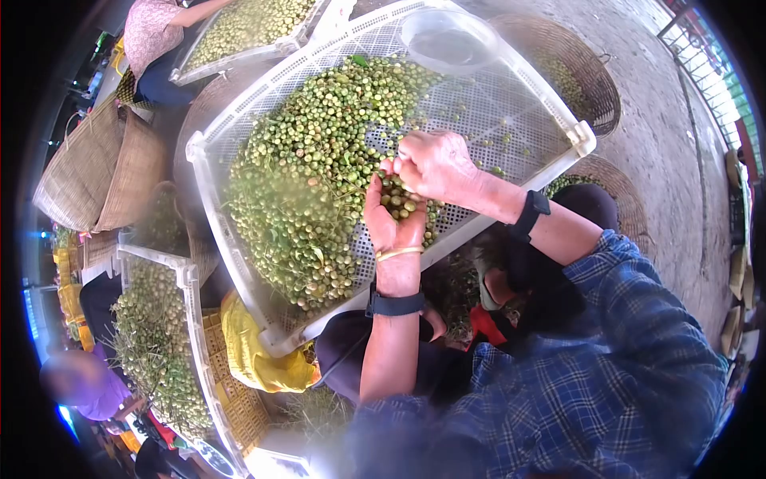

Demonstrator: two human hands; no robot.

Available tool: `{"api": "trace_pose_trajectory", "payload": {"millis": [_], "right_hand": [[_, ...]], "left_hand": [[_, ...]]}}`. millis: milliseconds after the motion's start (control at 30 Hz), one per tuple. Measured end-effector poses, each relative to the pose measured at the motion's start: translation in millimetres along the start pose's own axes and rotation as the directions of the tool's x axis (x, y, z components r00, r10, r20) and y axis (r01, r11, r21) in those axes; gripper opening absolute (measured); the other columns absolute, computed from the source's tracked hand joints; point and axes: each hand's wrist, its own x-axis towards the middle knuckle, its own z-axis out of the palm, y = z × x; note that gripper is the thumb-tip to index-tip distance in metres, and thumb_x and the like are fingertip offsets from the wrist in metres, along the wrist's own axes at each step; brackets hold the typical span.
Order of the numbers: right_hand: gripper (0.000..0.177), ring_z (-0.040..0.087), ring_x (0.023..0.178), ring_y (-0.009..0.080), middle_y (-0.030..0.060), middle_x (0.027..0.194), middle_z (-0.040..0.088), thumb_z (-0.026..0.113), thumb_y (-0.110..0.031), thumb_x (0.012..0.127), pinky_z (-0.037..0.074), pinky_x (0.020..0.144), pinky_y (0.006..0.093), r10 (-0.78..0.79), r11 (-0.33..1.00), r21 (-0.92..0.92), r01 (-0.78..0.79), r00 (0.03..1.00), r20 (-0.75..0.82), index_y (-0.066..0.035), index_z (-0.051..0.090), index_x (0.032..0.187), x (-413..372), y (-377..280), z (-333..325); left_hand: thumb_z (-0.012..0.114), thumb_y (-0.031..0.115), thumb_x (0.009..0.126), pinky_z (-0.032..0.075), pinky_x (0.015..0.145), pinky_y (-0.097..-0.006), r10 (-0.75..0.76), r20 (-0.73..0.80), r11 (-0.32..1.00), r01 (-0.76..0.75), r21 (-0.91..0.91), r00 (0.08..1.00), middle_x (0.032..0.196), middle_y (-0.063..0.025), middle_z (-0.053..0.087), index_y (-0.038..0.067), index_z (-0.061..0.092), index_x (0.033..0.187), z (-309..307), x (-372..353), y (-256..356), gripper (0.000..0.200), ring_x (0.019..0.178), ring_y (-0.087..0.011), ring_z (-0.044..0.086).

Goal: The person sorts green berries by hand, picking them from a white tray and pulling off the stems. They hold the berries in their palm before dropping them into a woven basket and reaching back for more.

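My left hand (pixel 391 219) is cupped palm up over the near part of a white perforated tray (pixel 471 227), holding several small round green-brown fruits (pixel 400 199). Just above its fingertips, my right hand (pixel 437 164) is closed in a pinch; what it grips, if anything, is hidden. A wide pile of loose green fruits (pixel 307 172), with bits of stem and leaf, covers the left and middle of the tray. At the tray's far side sits a clear round plastic bowl (pixel 448 44). Only scattered fruits lie on the right part.
Wicker baskets (pixel 594 80) stand beyond the tray on the right, others (pixel 80 172) at the left. More fruit trays (pixel 191 319) stand left and far left. A person in a patterned top (pixel 152 36) and another in purple (pixel 104 391) sit nearby. A yellow bag (pixel 259 351) hangs below the tray corner.
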Motion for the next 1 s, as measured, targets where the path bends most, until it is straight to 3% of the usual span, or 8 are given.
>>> {"api": "trace_pose_trajectory", "payload": {"millis": [67,167,233,333,467,567,767,1000], "right_hand": [[0.016,0.059,0.058,0.0214,0.0101,0.069,0.059,0.055,-0.018,0.080,0.048,0.056,0.0318,0.372,0.815,0.463,-0.350,0.927,0.047,-0.002,0.056,0.076,3,7,12],[0.030,0.059,0.074,0.0174,0.0098,0.082,0.059,0.048,-0.029,0.091,0.050,0.063,0.0332,0.651,0.080,0.807,-0.585,0.644,0.402,0.000,0.055,0.096,-4,29,15],[0.045,0.056,0.082,0.0211,0.0110,0.094,0.056,0.045,-0.039,0.092,0.050,0.072,0.0390,0.524,-0.258,0.771,-0.583,0.586,0.618,0.001,0.047,0.113,-13,28,19],[0.045,0.051,0.095,0.0264,0.0129,0.103,0.052,0.042,-0.043,0.092,0.042,0.086,0.0505,0.423,-0.495,0.699,-0.517,0.559,0.713,-0.002,0.046,0.110,-17,13,22],[0.035,0.056,0.085,0.0234,0.0083,0.092,0.057,0.045,-0.040,0.090,0.043,0.083,0.0403,0.483,-0.682,0.654,-0.326,0.471,0.738,-0.007,0.051,0.099,-11,-13,13],[0.029,0.059,0.079,0.0228,0.0043,0.081,0.060,0.046,-0.036,0.089,0.045,0.080,0.0398,0.532,-0.677,0.645,-0.355,0.371,0.761,-0.009,0.056,0.090,-11,-1,9],[0.029,0.062,0.081,0.0236,0.0074,0.086,0.064,0.043,-0.033,0.088,0.049,0.076,0.0450,0.317,-0.730,0.588,-0.348,0.590,0.743,-0.008,0.059,0.090,-11,19,6],[0.034,0.060,0.089,0.0284,0.0110,0.098,0.060,0.038,-0.033,0.089,0.049,0.076,0.0451,0.089,-0.795,0.503,-0.338,0.756,0.649,-0.005,0.055,0.098,2,17,-8]], "left_hand": [[0.034,0.023,0.095,0.049,0.072,-0.0325,-0.050,0.135,0.981,0.074,-0.180,0.990,0.098,-0.0106,0.057,0.003,0.052,0.097,1,7,4,0.027,0.090,-0.0241,0.055],[0.034,0.020,0.093,0.051,0.073,-0.0344,0.037,0.238,0.986,0.003,-0.167,0.971,0.101,-0.0128,0.053,0.002,0.050,0.095,9,12,9,0.024,0.099,-0.0292,0.051],[0.039,0.020,0.092,0.051,0.076,-0.0353,0.067,0.336,0.991,-0.024,-0.129,0.939,0.104,-0.0130,0.054,0.000,0.051,0.099,15,12,9,0.024,0.101,-0.0302,0.052],[0.044,0.021,0.091,0.051,0.076,-0.0323,0.336,0.166,0.788,-0.373,0.489,0.927,0.114,-0.0144,0.056,-0.004,0.052,0.111,35,3,-3,0.034,0.104,-0.0284,0.054],[0.049,0.023,0.088,0.035,0.099,-0.0352,0.250,0.512,0.263,-0.566,0.781,0.822,0.120,-0.0156,0.056,-0.004,0.060,0.107,49,-6,-17,0.035,0.114,-0.0240,0.050],[0.048,0.029,0.089,0.030,0.103,-0.0367,0.204,0.510,0.376,-0.548,0.747,0.835,0.123,-0.0148,0.054,-0.003,0.061,0.107,60,-10,-21,0.038,0.119,-0.0252,0.046],[0.037,0.051,0.091,0.029,0.102,-0.0406,0.054,0.513,0.431,-0.483,0.762,0.857,0.137,-0.0132,0.042,0.000,0.050,0.123,70,-11,-1,0.062,0.124,-0.0273,0.039],[0.051,0.027,0.092,0.046,0.075,-0.0301,0.563,0.350,0.271,-0.567,0.778,0.749,0.105,-0.0095,0.061,-0.001,0.059,0.104,84,-29,17,0.031,0.085,-0.0169,0.059]]}}
